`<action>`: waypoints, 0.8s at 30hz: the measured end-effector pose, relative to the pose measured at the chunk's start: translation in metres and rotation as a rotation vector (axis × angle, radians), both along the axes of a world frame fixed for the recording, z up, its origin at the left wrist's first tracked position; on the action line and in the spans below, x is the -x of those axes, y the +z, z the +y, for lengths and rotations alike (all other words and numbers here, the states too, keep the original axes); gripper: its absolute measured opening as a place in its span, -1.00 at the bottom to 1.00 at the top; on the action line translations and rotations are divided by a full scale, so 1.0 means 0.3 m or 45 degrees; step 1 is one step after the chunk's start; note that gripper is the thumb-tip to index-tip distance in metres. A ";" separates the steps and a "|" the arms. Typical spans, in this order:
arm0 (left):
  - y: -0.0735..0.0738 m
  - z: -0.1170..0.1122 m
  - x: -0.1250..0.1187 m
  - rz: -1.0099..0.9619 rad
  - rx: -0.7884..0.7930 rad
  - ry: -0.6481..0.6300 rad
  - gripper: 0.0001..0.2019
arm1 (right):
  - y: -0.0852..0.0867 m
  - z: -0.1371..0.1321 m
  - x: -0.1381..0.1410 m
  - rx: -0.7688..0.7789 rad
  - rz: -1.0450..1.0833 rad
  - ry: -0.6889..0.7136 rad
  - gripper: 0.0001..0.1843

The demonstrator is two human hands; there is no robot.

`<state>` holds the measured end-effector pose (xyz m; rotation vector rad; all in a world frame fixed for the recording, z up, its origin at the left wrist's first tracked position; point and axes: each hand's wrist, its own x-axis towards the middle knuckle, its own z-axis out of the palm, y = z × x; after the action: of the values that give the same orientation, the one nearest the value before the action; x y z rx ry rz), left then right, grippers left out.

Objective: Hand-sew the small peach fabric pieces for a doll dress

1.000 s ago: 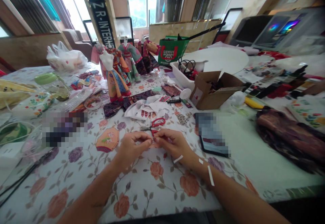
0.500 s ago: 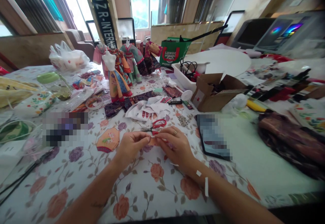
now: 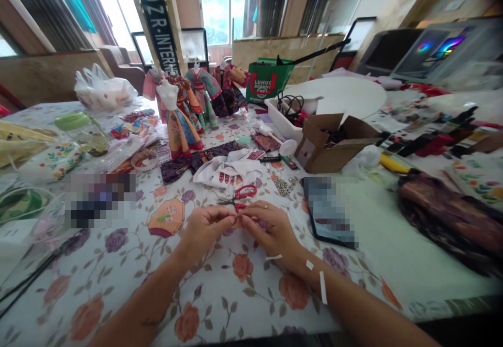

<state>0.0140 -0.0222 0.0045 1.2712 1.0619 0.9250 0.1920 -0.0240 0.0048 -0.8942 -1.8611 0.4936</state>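
Both hands have dropped slightly toward the cloth since the last frame, and the right hand has closed in on the left, so the fingertips now meet just below the scissors. Left hand (image 3: 204, 233) and right hand (image 3: 272, 230), the latter with a thin gold ring (image 3: 266, 206), are clenched, not released: thumbs and forefingers pinch a small orange-red piece (image 3: 238, 221) from both sides. Fingertips hide most of it; material cannot be told, and any thread is too fine to make out. Piece is held between the hands, just above a white cotton tablecloth with pink rose print (image 3: 118, 305).

Judging from the grip, something this small is best kept in a firm tip-to-tip pinch, wrists low and close to the cloth, so it does not slip or twist.

Red-handled steel scissors (image 3: 237, 196) lie flat just beyond the fingertips, nearly touching them, and have not shifted. Orange hexagonal fabric patch with a flower motif (image 3: 167, 217) lies left of the left hand. Small pile of silver beads (image 3: 283, 186) sits beyond the right hand. White embroidered cloth with red motifs (image 3: 223, 174) lies further ahead. Narrow white paper strips (image 3: 323, 286) lie across the right forearm. Dark-framed tablet with pixelated screen (image 3: 328, 212) lies right of the right hand.
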 end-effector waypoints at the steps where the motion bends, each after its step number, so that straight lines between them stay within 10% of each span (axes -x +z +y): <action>1: 0.000 -0.001 0.000 0.012 0.004 0.004 -0.82 | 0.000 0.000 0.000 0.021 0.004 -0.004 -0.85; 12: 0.002 -0.004 -0.001 0.033 0.017 0.035 -0.82 | 0.005 -0.006 -0.004 0.197 0.134 -0.062 -0.87; 24: 0.010 0.018 0.008 -0.150 -0.063 0.258 -0.83 | -0.003 0.085 -0.083 0.549 0.637 -0.553 -0.79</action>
<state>0.0117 -0.0169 0.0073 1.1486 1.0937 1.1717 0.2168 0.0016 0.0038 -1.2834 -1.0823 0.7750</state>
